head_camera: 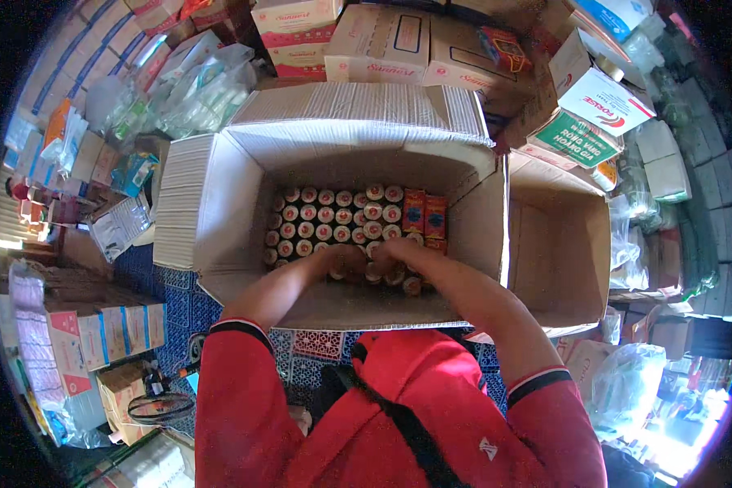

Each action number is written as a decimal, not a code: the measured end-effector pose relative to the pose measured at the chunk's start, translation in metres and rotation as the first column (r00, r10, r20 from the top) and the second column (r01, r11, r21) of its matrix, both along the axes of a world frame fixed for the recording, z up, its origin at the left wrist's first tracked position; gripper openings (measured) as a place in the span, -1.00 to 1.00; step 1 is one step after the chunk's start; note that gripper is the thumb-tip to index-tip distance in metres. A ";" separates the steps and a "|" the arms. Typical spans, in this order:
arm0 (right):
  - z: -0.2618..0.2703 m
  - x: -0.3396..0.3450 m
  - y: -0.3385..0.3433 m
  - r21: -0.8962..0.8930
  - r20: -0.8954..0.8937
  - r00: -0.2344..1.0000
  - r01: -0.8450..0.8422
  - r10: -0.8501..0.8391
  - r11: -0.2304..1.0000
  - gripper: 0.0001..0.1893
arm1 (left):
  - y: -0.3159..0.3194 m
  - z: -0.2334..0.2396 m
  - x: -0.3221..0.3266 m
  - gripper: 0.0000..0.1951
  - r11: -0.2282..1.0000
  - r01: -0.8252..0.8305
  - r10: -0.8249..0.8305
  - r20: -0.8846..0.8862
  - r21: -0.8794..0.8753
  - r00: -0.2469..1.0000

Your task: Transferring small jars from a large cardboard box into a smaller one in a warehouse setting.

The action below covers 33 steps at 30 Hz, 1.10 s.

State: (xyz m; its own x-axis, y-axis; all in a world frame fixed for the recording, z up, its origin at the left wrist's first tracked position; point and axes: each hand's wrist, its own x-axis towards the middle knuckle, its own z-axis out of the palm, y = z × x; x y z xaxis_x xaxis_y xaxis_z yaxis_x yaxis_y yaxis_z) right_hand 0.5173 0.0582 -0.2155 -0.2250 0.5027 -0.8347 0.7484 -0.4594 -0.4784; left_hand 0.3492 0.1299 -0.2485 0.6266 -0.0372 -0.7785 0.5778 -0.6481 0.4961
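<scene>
A large open cardboard carton (232, 213) stands before me with its flaps spread outward. Inside it are rows of round containers (325, 215) with pale tops and red centres. Several small red-orange boxes (414, 207) sit at the carton's right side. Both my hands reach in over the near rows: my left hand (346, 260) is low over the containers, and my right hand (395, 251) is close beside it. My fingers are mostly hidden or in shadow, so what they hold does not show. A few containers on the right side look higher than those to the left.
A second open carton (558, 238) adjoins on the right. Closed cardboard boxes (378, 46) stand behind. Plastic bags (204, 91) crowd the back left, and a white box (604, 88) sits back right. At lower left is a racket (160, 407). The floor has blue patterned tiles (183, 305).
</scene>
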 end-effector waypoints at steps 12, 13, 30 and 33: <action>-0.091 -0.004 0.023 -0.286 -0.300 0.951 -0.160 0.071 0.945 -0.64 | 0.006 0.007 -0.028 -0.49 0.929 -0.358 0.363 0.043 -0.096 0.931; -0.093 -0.003 0.021 -0.317 -0.337 0.882 -0.435 0.329 0.843 -0.61 | 0.006 0.002 -0.026 -0.41 0.918 -0.394 0.396 0.034 -0.049 0.918; -0.054 -0.020 0.028 0.109 -0.022 0.872 -0.484 0.489 0.868 -0.50 | 0.025 0.078 -0.013 -0.30 0.929 -0.108 0.097 0.049 0.353 0.994; -0.001 -0.040 0.062 0.112 0.152 0.744 -0.667 0.651 0.736 -0.50 | 0.059 0.121 -0.018 -0.41 0.948 -0.071 0.075 -0.001 0.310 0.997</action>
State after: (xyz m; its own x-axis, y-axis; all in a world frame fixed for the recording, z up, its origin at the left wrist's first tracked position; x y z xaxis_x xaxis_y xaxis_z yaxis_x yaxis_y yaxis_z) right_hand 0.4778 0.1199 -0.2165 -0.4704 0.3774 -0.7977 0.8818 0.2373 -0.4077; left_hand 0.3308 0.1891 -0.1278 0.6087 0.2522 -0.7523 0.6344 -0.7241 0.2706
